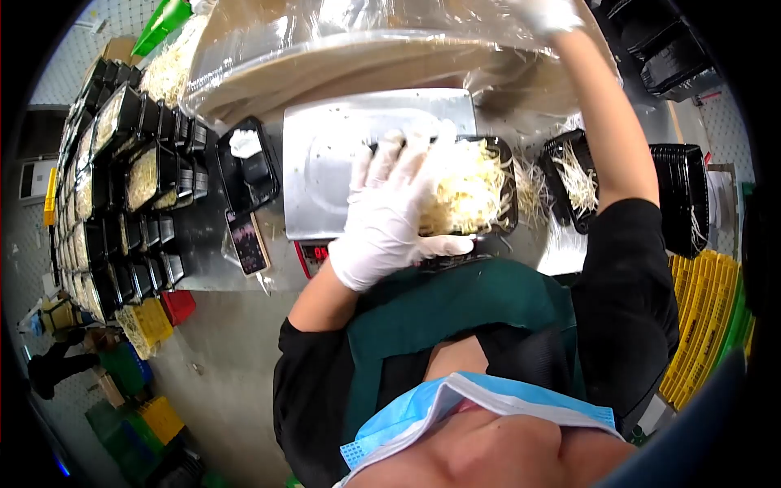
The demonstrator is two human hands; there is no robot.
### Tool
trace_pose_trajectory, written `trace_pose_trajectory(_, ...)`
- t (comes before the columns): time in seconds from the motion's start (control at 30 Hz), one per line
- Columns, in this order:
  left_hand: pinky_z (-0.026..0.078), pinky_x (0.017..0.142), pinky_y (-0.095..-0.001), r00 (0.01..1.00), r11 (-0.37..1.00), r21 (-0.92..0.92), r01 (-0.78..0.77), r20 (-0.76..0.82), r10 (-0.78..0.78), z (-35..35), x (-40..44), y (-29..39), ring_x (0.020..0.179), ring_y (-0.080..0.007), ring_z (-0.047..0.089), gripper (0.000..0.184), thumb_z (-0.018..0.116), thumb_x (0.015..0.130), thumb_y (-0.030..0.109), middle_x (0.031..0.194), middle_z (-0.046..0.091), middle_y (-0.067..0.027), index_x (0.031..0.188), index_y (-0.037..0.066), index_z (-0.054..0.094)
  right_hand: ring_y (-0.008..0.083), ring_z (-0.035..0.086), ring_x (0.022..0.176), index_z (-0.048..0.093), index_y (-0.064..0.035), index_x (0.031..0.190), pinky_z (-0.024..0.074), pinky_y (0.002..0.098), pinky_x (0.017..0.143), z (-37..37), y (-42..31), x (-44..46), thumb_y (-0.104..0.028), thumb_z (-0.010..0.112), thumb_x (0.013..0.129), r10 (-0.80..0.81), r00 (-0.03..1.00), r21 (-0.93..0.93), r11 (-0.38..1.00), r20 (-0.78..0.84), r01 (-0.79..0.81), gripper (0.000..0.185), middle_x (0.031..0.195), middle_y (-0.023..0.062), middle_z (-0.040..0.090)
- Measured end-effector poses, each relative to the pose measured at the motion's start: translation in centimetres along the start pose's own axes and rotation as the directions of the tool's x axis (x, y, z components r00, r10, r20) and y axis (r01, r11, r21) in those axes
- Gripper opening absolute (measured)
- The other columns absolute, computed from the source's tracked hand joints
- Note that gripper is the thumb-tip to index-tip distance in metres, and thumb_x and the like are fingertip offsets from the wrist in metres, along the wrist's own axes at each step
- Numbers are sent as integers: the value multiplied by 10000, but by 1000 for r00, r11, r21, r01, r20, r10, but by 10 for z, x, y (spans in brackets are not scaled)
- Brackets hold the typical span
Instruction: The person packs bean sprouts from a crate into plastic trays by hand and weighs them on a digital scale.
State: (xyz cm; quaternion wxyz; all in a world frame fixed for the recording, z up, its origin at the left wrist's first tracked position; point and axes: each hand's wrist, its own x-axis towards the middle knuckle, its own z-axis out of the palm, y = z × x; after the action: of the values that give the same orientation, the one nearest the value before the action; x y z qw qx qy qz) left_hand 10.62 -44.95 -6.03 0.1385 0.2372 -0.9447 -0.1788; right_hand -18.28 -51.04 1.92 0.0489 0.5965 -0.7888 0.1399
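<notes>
1. the black tray (514, 215) sits at the right side of the metal scale plate (313, 195), heaped with pale sprouts (468, 191); strands near its rim could slip over if it is nudged.
2. the left hand (382, 195) is spread wide, palm down, over the tray's left part, thumb stretched along the near side. leaning weight there could squash the sprouts, tip the tray or upset the reading on the red display (319, 250).
3. loose sprouts (530, 187) lie between this tray and a second tray (560, 180); a dragging cuff could scatter them further.
4. the right hand (553, 16) is up by the clear plastic film (366, 24), blurred and cut by the frame edge, so i cannot tell whether it is open or closed; it may be touching the film. a hard tug could pull film towards the plate.
5. farther left, the phone (247, 242) lies near the table edge, where a stray elbow could knock it off. the tall stacked trays (167, 163) look prone to toppling if bumped.
</notes>
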Motion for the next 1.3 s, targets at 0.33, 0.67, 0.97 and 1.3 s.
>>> trace_pose_trajectory(0.33,574,694,-419,911,21,-983,-181,-176,-372,-34,-19,-20,960,-353,636,632,606,863,229,1376,392,-233,1352,-64,334,242,609,1060,565,-41,1237,503,296,797,5,-13,-184,50,485,832,-539,766,397,656,-350,642,422,1227,149,587)
trace_pose_trajectory(0.67,482,797,-292,851,866,-494,-79,-486,-200,14,-20,-40,840,-190,632,280,547,870,87,930,666,-122,1125,-30,563,189,626,833,634,-18,1060,499,290,743,52,-22,-195,-157,619,846,53,919,690,677,-390,254,255,995,121,647)
trace_pose_trajectory(0.97,474,772,-356,868,904,263,337,-459,-190,53,18,-94,844,-271,612,237,568,823,221,902,653,-155,915,25,664,199,588,864,648,-12,965,462,312,797,134,9,-173,-290,595,858,168,982,816,555,81,-162,303,925,109,639)
trace_pose_trajectory(1.3,468,838,-324,882,907,-409,103,-384,-274,29,-14,-73,952,-225,582,292,621,801,126,1012,622,-149,1063,-2,610,184,598,855,615,12,960,473,315,755,90,5,-190,-426,598,858,254,939,637,689,233,-344,450,876,116,650)
